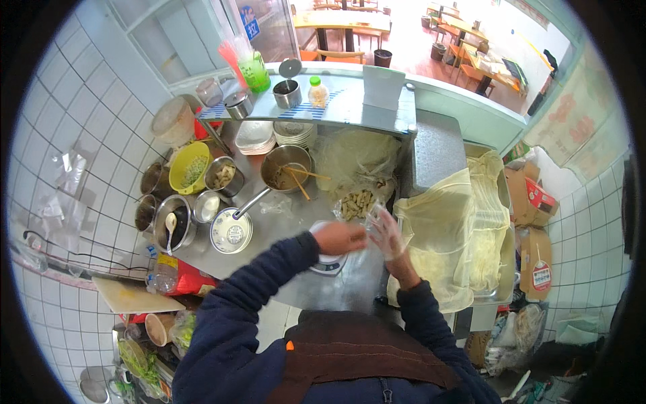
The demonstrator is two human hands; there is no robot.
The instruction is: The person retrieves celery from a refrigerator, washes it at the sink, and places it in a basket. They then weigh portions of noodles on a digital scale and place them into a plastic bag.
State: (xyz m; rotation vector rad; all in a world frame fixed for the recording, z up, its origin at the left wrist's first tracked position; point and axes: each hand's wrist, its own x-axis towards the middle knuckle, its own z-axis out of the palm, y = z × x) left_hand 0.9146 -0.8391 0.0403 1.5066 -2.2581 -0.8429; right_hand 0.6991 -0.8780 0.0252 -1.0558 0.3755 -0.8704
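Note:
My right hand (388,236) is raised over the metal counter in a clear plastic glove (376,222), its fingers apart and nothing seen in its palm. Close beside it on the left is my bare left hand (340,238), blurred, with its fingertips pointing at the glove. I cannot tell whether they touch or pinch it. Under my left hand sits a white scale (328,266), mostly hidden. Just beyond both hands lies an open clear bag with short pale-brown food pieces (356,204). A saucepan (286,166) with wooden chopsticks (298,177) stands further back.
At left are patterned bowls (231,231), a steel bowl with a white spoon (171,227), a yellow colander (191,166) and a steel pot of pale chunks (223,177). Pale cloth (434,237) covers trays at right. A raised shelf (333,96) holds jars across the back.

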